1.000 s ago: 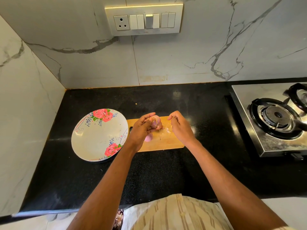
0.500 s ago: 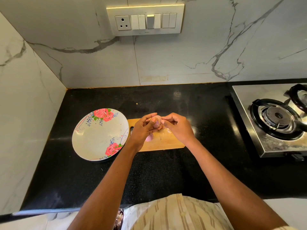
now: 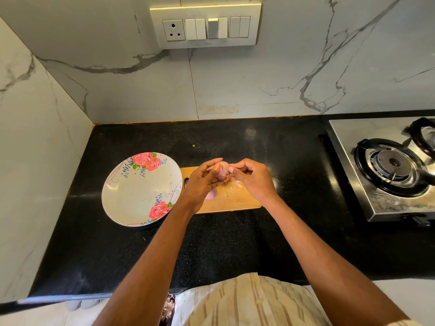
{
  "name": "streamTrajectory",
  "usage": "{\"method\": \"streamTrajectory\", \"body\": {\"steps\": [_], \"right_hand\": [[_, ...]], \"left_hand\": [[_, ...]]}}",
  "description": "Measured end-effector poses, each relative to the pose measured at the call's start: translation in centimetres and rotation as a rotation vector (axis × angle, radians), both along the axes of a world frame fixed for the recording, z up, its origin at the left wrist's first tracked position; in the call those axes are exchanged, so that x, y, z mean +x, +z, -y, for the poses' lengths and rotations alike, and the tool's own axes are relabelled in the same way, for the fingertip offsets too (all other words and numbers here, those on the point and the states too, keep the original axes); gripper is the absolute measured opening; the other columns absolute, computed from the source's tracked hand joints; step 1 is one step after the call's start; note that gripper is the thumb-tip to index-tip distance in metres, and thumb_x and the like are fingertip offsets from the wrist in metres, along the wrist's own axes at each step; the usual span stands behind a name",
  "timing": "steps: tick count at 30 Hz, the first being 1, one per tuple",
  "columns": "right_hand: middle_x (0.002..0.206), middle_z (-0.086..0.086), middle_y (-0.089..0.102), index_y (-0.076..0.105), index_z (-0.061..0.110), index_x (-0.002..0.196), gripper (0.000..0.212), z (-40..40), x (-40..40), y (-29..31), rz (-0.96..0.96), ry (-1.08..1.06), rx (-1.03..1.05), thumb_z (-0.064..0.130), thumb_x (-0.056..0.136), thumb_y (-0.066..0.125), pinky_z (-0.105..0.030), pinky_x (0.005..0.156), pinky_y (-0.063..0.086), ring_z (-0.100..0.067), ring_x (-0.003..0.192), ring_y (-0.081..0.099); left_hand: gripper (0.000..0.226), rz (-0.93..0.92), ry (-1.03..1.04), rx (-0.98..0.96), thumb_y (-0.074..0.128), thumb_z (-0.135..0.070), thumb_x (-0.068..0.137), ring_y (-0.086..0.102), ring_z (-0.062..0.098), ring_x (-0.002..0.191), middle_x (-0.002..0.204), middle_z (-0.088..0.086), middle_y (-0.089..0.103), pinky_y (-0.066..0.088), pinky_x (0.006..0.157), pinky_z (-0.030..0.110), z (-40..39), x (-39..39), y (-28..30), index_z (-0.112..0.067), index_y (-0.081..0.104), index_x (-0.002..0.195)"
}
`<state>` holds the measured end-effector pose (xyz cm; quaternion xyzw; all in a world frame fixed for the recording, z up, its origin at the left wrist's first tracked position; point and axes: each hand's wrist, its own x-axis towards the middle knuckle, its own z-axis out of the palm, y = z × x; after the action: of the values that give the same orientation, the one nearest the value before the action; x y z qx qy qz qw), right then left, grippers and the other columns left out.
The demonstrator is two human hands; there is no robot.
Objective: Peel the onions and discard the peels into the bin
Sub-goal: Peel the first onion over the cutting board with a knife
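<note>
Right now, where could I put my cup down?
Bare black countertop lies between the wooden chopping board and the steel gas stove, and behind the rose-patterned white plate. The board is crowded: both hands hold a pink onion over it.

The person wears a light garment in cream colour with beige and brownish stripes that run along the front. The cloth looks thin and a little wrinkled, and it fills the bottom middle of the view. Small pale buttons sit on it, one near the upper edge and one lower to the right. Both forearms are bare, with no sleeve on them up to the frame edge. The left hand and the right hand carry no ring, no watch, no glove. The fingers have short, pale nails.
</note>
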<state>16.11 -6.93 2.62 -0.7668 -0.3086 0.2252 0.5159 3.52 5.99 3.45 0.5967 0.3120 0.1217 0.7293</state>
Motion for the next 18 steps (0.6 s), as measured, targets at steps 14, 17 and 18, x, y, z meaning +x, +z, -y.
{"method": "streamTrajectory", "body": {"steps": [14,17,18], "right_hand": [[0.092,0.008,0.076,0.076,0.02,0.101,0.012,-0.12,-0.15,0.14,-0.084,-0.04,0.049,0.013,0.092,0.073,-0.042,0.087,0.061,-0.01,0.091,0.073],[0.098,0.009,0.076,0.076,0.02,0.106,0.014,-0.15,-0.19,0.6,-0.115,-0.024,0.08,0.019,0.092,0.074,-0.038,0.092,0.06,-0.008,0.097,0.071],[0.1,0.008,0.076,0.076,0.019,0.107,0.016,-0.14,-0.26,0.73,-0.115,-0.017,0.089,0.022,0.092,0.075,-0.036,0.092,0.059,-0.007,0.098,0.071]], "left_hand": [[0.031,0.021,0.031,-0.065,0.056,-0.027,0.101,0.073,0.015,0.106,0.122,-0.003,0.069,0.059,0.092,0.029,0.19,0.09,0.16,-0.026,0.059,0.132],[0.034,0.031,0.036,-0.071,0.055,-0.025,0.103,0.074,0.017,0.104,0.119,-0.003,0.071,0.06,0.089,0.029,0.15,0.21,0.28,-0.022,0.058,0.136],[0.034,0.031,0.038,-0.072,0.055,-0.025,0.103,0.074,0.017,0.103,0.119,-0.002,0.072,0.06,0.087,0.028,0.12,0.24,0.27,-0.021,0.058,0.136]]}}
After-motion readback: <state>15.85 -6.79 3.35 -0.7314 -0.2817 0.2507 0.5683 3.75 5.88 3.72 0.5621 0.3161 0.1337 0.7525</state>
